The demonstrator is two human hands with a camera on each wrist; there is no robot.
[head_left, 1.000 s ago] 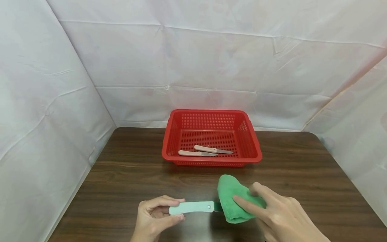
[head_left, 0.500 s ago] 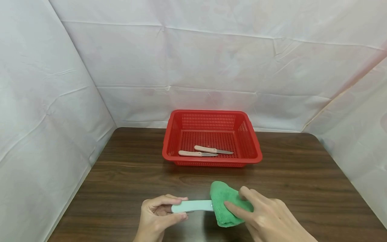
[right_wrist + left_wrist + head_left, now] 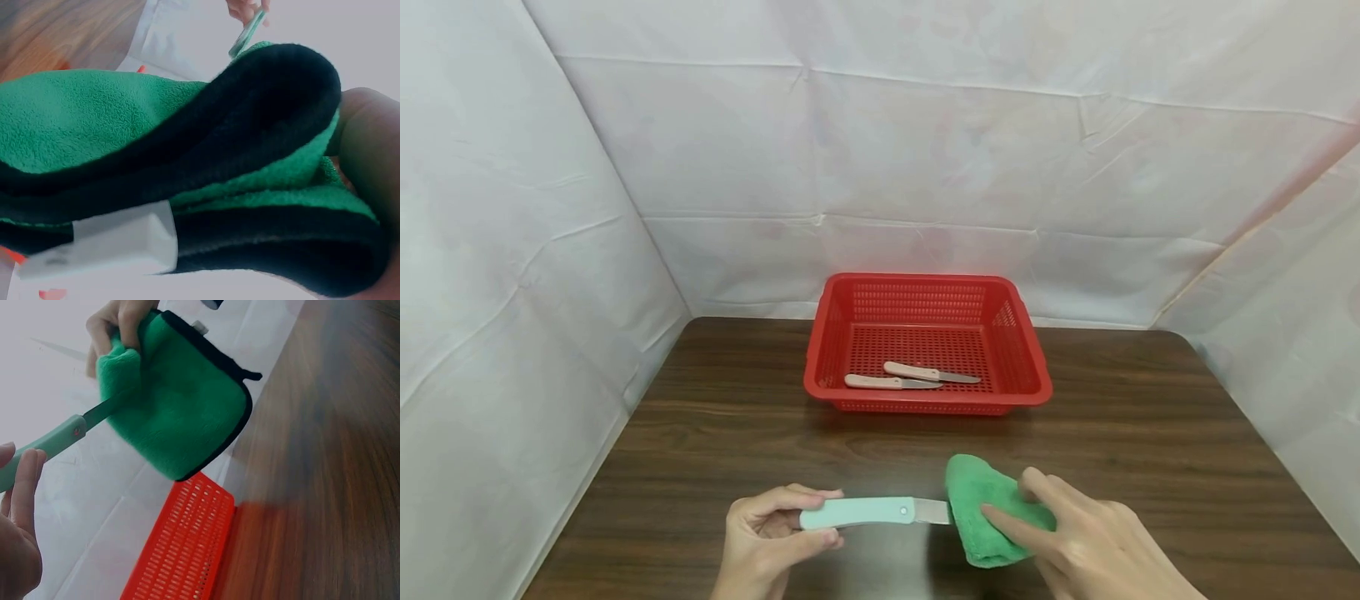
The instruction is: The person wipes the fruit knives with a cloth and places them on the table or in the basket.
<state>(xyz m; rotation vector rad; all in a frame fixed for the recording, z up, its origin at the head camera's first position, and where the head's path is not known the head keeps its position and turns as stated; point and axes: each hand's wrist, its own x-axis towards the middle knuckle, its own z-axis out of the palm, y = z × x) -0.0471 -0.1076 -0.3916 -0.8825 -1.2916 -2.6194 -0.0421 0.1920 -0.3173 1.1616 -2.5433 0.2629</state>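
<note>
My left hand (image 3: 771, 533) pinches the end of a mint-green knife handle (image 3: 856, 512) between thumb and fingers. A short stretch of the knife's blade (image 3: 932, 511) shows, pointing right; the rest is hidden in a folded green cloth (image 3: 992, 512). The right hand (image 3: 1078, 533) grips that cloth around the blade, index finger along its top. From the left wrist, the cloth (image 3: 181, 406) hangs with a black hem and a small loop, and the blade (image 3: 103, 411) runs into its fold. In the right wrist view the cloth (image 3: 106, 119) fills most of the picture, a white tag on its edge.
Behind the hands a red plastic basket (image 3: 925, 404) stands on the dark wooden table (image 3: 715, 433). Inside it lie two knives with pale handles, one knife (image 3: 872, 382) in front of the other knife (image 3: 917, 371). White sheeting (image 3: 925, 150) encloses the table at the back and sides.
The cloth first slid left up to the handle, covering the blade, then back right, baring part of it. The left hand with the knife has shifted slightly left.
</note>
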